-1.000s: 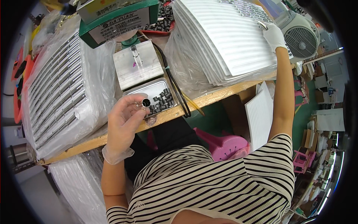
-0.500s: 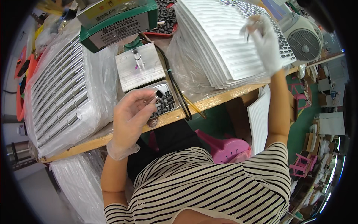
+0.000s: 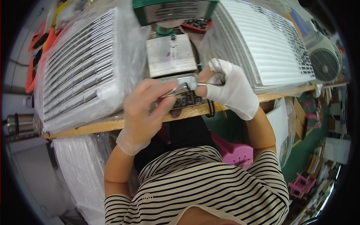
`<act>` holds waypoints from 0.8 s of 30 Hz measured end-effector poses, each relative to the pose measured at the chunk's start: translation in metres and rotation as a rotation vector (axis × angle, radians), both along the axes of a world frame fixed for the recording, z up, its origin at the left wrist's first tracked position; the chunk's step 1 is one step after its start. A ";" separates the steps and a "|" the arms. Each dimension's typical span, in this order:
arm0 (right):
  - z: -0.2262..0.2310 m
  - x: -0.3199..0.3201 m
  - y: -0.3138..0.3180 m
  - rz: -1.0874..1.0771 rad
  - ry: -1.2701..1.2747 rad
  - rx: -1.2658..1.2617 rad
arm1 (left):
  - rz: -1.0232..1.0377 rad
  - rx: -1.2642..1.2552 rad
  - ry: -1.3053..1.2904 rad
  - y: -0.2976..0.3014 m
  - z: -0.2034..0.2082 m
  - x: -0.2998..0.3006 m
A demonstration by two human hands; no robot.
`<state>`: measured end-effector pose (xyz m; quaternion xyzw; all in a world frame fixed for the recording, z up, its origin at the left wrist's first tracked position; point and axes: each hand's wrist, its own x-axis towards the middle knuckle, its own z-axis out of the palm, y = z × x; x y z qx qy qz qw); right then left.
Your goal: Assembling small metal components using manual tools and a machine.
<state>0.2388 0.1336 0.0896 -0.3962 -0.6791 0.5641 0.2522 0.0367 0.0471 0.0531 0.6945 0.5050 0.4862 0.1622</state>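
Note:
My left hand [image 3: 144, 108], in a thin clear glove, is pinched at the near side of a small metal tray [image 3: 191, 79]. Its fingertips are blurred; the small black cap held there a moment earlier is hard to make out now. Facing it, my right hand [image 3: 232, 88] in a white glove grips a slim shiny metal piece [image 3: 207, 83], which points toward the left fingertips. Beneath both hands, the tray holds several small black cylindrical caps [image 3: 187, 100]. Just behind stands a flat metal block [image 3: 171, 56] with a small fitting on top.
A stack of white ribbed trays [image 3: 258, 56] with rows of metal pieces stands at right. Plastic-wrapped chrome pieces [image 3: 77, 71] lie at left. Behind the block are a green box [image 3: 174, 12] and a red tray [image 3: 197, 25]. The wooden table edge [image 3: 90, 127] runs in front.
My right hand has come from the white tray stack down and left to the small tray, bringing a metal piece. My left hand has shifted slightly right; the view has turned too.

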 end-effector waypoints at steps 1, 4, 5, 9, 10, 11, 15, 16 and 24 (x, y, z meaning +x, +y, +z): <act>-0.001 0.000 0.001 0.020 0.005 -0.006 | -0.044 -0.061 -0.103 0.002 -0.003 0.000; 0.010 -0.002 0.009 0.210 -0.190 -0.038 | -0.124 -0.192 -0.108 0.001 -0.004 -0.005; 0.008 -0.005 0.011 0.230 -0.188 -0.044 | -0.218 -0.262 -0.078 0.001 -0.005 -0.009; -0.010 -0.015 0.017 0.436 -0.159 0.016 | -0.351 -0.877 -0.656 0.014 -0.014 -0.008; -0.016 -0.017 0.017 0.262 0.018 -0.103 | -0.322 -0.793 -0.803 0.019 -0.017 -0.005; -0.023 -0.019 0.017 0.085 0.193 -0.221 | -0.292 -0.702 -0.946 0.024 -0.018 -0.003; -0.054 -0.044 0.039 -0.269 0.050 0.242 | 0.101 -0.422 -0.347 0.055 -0.018 0.001; -0.057 -0.047 0.053 -0.302 -0.162 0.715 | 0.111 -0.421 -0.349 0.071 -0.027 -0.001; -0.071 -0.077 0.068 -0.193 -0.227 0.653 | 0.283 -0.218 -0.581 0.075 -0.039 -0.016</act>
